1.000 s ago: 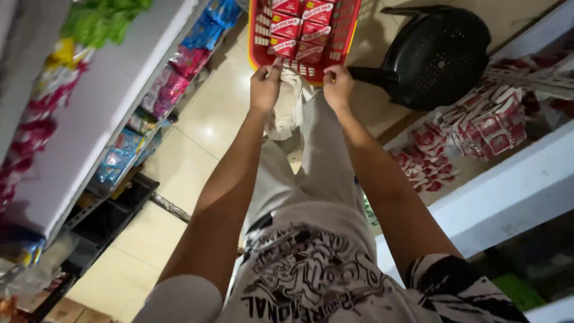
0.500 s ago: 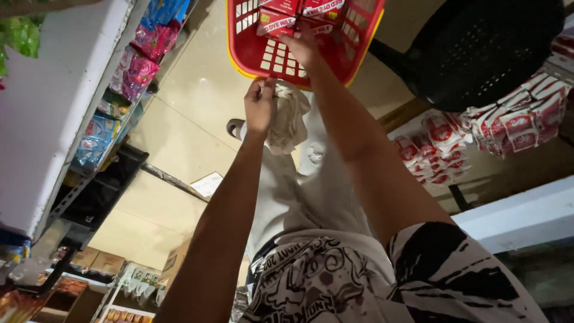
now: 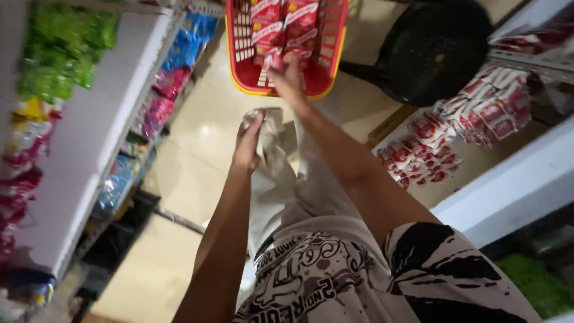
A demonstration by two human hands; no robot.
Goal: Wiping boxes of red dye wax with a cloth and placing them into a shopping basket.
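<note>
Head view, looking down a shop aisle. Right hand (image 3: 288,81) was stretched forward to the near rim of a red basket (image 3: 332,66) on the floor; its fingers (image 3: 276,64) were closed on a small red-and-white packet (image 3: 270,58) just inside the basket wall. More red-and-white packets (image 3: 286,18) lay stacked beyond the fingers, deeper in the basket.

Left hand (image 3: 247,146) hung nearer the body and left of the right hand, well apart from the basket. Its fingers (image 3: 256,124) were pinched narrowly on a crumpled pale wrapper or bag (image 3: 269,134), which dangled in front of the light trousers (image 3: 287,185). What the wrapper was, could not be told.

Judgement on handling: the packet looked light and slippery, so a firm pinch at one edge, lifted clear of the basket wall, would serve best; the wrapper needed to stay bunched so it would not snag the rim.

Outward from the fingers: right of the basket, a black round mesh container (image 3: 433,51) on the floor. Further right, a low white shelf (image 3: 508,191) carrying piled red-and-white packets (image 3: 472,128). Left of the fingers, across the pale tiled floor (image 3: 197,137), a tall shelf unit (image 3: 78,155) with green, pink and blue bags.
</note>
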